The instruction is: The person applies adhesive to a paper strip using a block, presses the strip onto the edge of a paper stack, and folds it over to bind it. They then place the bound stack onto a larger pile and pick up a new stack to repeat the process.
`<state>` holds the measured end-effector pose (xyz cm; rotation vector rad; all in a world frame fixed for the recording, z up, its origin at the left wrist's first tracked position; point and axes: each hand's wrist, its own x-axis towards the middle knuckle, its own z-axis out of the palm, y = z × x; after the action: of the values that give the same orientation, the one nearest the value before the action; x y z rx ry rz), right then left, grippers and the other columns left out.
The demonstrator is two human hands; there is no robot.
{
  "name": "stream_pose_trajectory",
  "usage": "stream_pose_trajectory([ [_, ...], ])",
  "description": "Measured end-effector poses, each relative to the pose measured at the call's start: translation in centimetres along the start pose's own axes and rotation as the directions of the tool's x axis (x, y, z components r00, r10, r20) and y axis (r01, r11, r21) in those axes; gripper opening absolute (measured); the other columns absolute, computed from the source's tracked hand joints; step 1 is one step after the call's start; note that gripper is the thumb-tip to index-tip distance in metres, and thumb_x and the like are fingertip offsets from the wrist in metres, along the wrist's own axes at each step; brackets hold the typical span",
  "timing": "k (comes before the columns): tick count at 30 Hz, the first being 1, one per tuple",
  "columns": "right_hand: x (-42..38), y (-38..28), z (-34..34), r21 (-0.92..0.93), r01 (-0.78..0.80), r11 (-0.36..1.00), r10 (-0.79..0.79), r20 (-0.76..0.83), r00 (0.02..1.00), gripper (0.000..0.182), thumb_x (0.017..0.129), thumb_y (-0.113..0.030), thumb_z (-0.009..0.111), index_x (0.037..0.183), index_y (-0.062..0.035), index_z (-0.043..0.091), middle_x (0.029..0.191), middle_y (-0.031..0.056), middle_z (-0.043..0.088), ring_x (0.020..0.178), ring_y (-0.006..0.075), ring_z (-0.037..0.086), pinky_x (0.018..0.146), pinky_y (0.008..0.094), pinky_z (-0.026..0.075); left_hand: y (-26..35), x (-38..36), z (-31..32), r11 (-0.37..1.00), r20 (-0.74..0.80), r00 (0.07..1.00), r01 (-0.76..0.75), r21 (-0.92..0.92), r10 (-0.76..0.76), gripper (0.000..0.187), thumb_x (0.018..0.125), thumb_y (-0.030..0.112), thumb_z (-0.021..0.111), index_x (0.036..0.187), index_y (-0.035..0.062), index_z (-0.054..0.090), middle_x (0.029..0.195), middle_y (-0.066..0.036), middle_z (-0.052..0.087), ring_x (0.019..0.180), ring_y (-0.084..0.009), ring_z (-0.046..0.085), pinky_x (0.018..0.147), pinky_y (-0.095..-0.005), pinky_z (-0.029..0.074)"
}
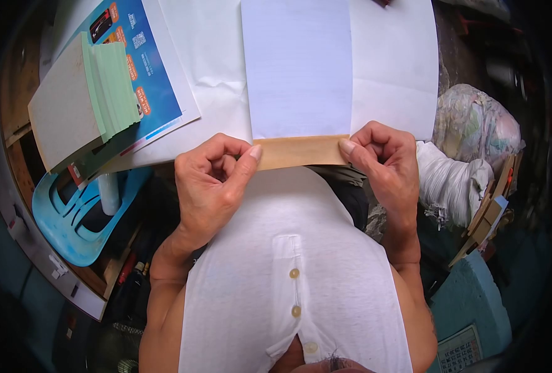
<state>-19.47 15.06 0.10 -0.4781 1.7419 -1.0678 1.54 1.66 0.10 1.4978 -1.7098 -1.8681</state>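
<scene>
A pale lavender-white stack of paper [297, 68] lies lengthwise on the white-covered table. Along its near edge runs a tan-brown strip [301, 152], paper or tape, stretched flat between my two hands. My left hand [217, 180] pinches the strip's left end between thumb and curled fingers. At the opposite end, the thumb and fingers of my right hand [385, 161] close on the strip's corner. The strip hangs slightly past the table's front edge, just above my white shirt.
A thick pad with green-edged sheets [111, 87] and a grey board cover rests over a blue printed sheet [154, 56] at left. Below stands a blue plastic chair [80, 224]. White bundled cloth [453, 183] and a stuffed plastic bag [478, 124] sit at right.
</scene>
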Motion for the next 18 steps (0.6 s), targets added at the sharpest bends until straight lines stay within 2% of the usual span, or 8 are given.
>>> stream_pose_trajectory([
  [8, 0.07, -0.14, 0.06, -0.037, -0.009, 0.999, 0.009, -0.013, 1.0, 0.02, 0.093, -0.006, 0.071, 0.076, 0.0016, 0.065, 0.057, -0.0099, 0.048, 0.054, -0.0021, 0.035, 0.049, 0.0197, 0.025, -0.1, 0.1, -0.04, 1.0, -0.006, 1.0, 0.001, 0.011, -0.001, 0.012, 0.091, 0.005, 0.073, 0.082, -0.001, 0.07, 0.052, 0.009, 0.047, 0.05, 0.0023, 0.036, 0.048, -0.0198, 0.026],
  [11, 0.12, 0.15, 0.17, -0.013, -0.003, 1.0, 0.003, -0.025, 1.0, 0.02, 0.093, -0.006, 0.071, 0.075, 0.001, 0.065, 0.056, -0.0105, 0.047, 0.053, -0.0022, 0.034, 0.049, 0.02, 0.024, -0.73, 0.17, -0.06, 0.999, 0.026, 0.998, -0.053, -0.008, 0.053, 0.013, 0.095, 0.002, 0.069, 0.083, -0.0041, 0.068, 0.055, 0.006, 0.052, 0.046, 0.0021, 0.04, 0.043, -0.0185, 0.026],
  [18, 0.12, 0.14, 0.07, -0.033, -0.009, 0.999, 0.007, -0.049, 0.999, 0.021, 0.093, -0.005, 0.071, 0.074, 0.0, 0.064, 0.057, -0.0113, 0.046, 0.053, -0.0025, 0.032, 0.049, 0.0198, 0.022, -0.42, 0.16, -0.04, 0.999, 0.038, 0.998, -0.042, 0.007, 0.042, 0.013, 0.094, 0.003, 0.07, 0.084, -0.0041, 0.068, 0.056, 0.008, 0.052, 0.051, 0.0029, 0.039, 0.048, -0.0176, 0.028],
])
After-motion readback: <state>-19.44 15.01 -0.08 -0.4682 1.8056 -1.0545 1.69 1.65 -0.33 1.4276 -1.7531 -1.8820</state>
